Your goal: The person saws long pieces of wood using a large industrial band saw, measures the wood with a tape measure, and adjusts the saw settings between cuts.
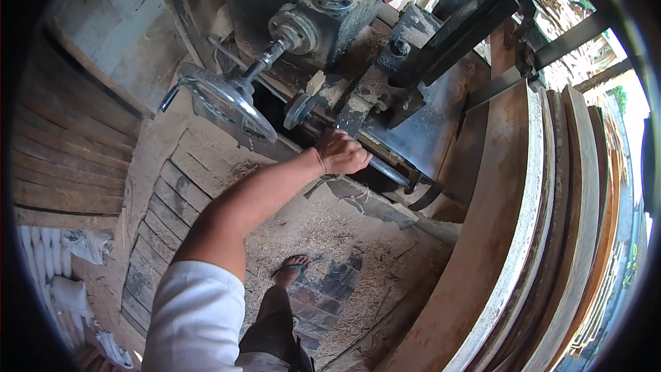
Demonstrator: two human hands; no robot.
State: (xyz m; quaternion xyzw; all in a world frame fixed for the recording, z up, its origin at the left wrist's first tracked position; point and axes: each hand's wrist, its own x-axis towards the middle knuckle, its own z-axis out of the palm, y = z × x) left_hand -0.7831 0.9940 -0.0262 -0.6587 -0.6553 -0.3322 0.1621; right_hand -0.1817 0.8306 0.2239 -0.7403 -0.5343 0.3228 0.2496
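Sawdust-strewn sawmill floor; left hand [342, 152] outstretched, clenched around metal bar [385, 170] of machine.

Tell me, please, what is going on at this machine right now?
A person stands at a sawmill machine with the left hand closed on a metal lever low on its frame. A handwheel sits just to the left, untouched. The right hand is out of view. Long planks lie on the right, and sawdust covers the floor.
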